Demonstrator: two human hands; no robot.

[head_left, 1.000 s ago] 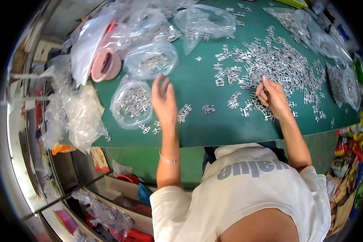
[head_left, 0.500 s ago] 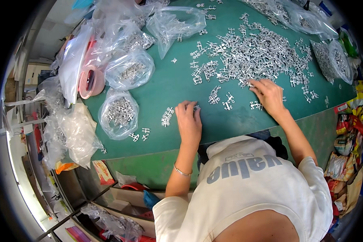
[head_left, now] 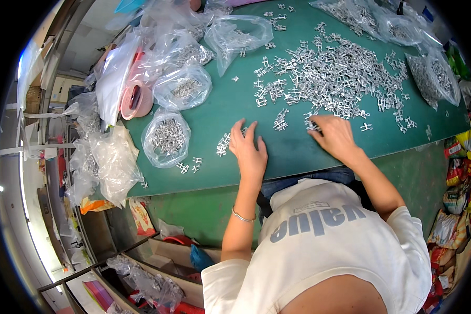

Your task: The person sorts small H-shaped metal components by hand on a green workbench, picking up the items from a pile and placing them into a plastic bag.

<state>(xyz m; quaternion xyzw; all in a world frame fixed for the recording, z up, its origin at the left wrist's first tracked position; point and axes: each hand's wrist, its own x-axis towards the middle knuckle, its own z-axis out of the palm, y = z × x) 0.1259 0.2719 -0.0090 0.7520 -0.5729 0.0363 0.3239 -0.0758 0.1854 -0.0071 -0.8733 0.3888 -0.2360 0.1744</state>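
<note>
My left hand (head_left: 249,152) hovers low over the green table with its fingers apart. A small silver metal piece (head_left: 244,130) shows between its fingertips, seemingly not gripped. Just left of that hand, several like pieces stand lined up in a short row (head_left: 223,145). My right hand (head_left: 334,137) is closed, thumb and fingers together around small metal pieces (head_left: 313,126) at the near edge of the big heap (head_left: 335,73); the fingers partly hide them. Between my hands lies a little stacked group of pieces (head_left: 281,120).
Clear plastic bags hold more metal pieces: one open bag (head_left: 166,137) at the left, another bag (head_left: 433,78) at the far right. A pink tape roll (head_left: 135,100) lies at the left. Snack packets (head_left: 455,172) hang beside the right table edge.
My right hand has moved left and nearer from the heap, onto the spot where loose pieces lay. My left hand's fingers have spread wider. The whole view has shifted slightly.
</note>
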